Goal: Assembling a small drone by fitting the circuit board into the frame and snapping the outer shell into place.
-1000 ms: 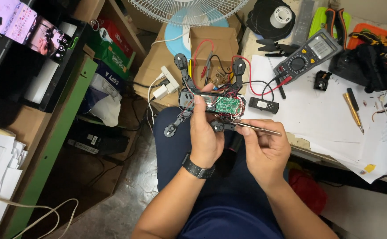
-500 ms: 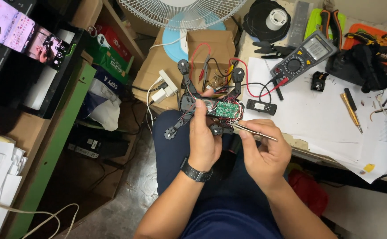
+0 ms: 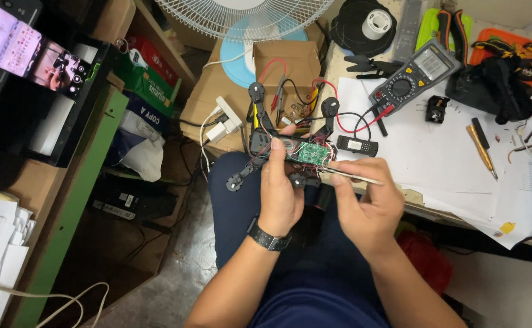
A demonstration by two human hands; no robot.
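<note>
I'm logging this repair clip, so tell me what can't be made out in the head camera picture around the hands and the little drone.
- Head view: the left hand covers the drone frame's middle.
- The thin tool's tip at the green circuit board is too small to tell apart.
- The right hand's palm faces away, hiding its grip.
- The fan is cut off by the top edge.
- The meter's screen is too small.

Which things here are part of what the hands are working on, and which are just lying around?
In use:
left hand
drone frame
green circuit board
right hand
tweezers

Lying about:
multimeter
fan
tape roll
pliers
phone
</note>
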